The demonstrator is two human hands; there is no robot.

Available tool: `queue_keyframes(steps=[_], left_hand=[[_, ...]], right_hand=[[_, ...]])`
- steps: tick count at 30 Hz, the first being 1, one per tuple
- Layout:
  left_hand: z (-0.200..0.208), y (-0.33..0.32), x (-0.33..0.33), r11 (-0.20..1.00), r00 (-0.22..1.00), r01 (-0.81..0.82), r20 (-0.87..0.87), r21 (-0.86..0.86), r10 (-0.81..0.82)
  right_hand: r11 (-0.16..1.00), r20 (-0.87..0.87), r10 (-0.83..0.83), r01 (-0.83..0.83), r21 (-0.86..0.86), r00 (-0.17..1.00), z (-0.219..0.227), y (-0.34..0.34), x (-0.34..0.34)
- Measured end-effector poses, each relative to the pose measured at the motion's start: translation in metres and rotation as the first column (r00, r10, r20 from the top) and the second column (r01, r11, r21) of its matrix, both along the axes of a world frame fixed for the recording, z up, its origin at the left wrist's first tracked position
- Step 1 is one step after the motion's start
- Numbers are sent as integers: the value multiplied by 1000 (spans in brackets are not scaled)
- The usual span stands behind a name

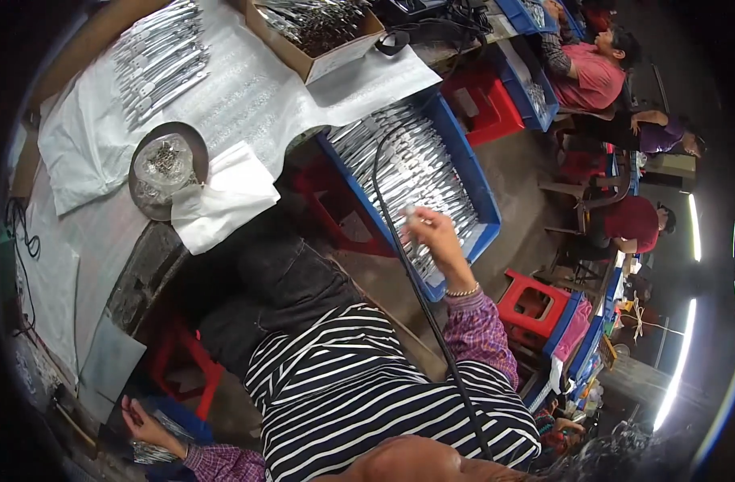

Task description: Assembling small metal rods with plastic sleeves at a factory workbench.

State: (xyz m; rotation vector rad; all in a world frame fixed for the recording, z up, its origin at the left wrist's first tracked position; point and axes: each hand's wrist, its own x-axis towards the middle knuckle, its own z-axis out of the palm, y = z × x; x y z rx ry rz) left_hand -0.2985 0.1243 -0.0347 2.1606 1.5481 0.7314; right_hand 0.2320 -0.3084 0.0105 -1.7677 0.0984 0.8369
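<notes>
My right hand [436, 241] is raised over the near side of a blue crate [484, 193] heaped with slim silver metal pieces [415, 161]. Its thumb and fingers are pinched together, with something small and pale at the tips that I cannot make out. My left hand [146, 427], far off at the lower left, hovers by a second blue crate [194, 426] that also contains slim silver pieces. Its fingers look loosely apart, with nothing visible in them. A dark round dish [198, 149] on the table holds a clear bowl [149, 161] of small metal parts.
Rows of silver pieces [154, 68] lie on the white-covered table [247, 80], beside a cardboard box [347, 56] of more pieces. White sheets [231, 193] overhang its edge. Red stools [480, 100] stand around, and a black cable [415, 281] crosses the view. Several people sit working at the right.
</notes>
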Motion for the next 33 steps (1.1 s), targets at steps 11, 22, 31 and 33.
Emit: queue_keyframes(steps=[11, 22, 31, 33], left_hand=[[27, -23, 82, 993, 998, 61, 39, -105, -57], [32, -47, 113, 971, 993, 81, 97, -224, -60], [28, -45, 126, 954, 988, 85, 147, -288, -44], [31, -44, 123, 965, 992, 66, 118, -255, -37]], right_hand=[[832, -1, -548, 546, 100, 836, -79, -32, 42], [828, -32, -550, 550, 106, 834, -94, -21, 34], [889, 0, -456, 455, -50, 890, -97, -20, 36], [896, -2, -444, 444, -22, 896, -98, -15, 35]])
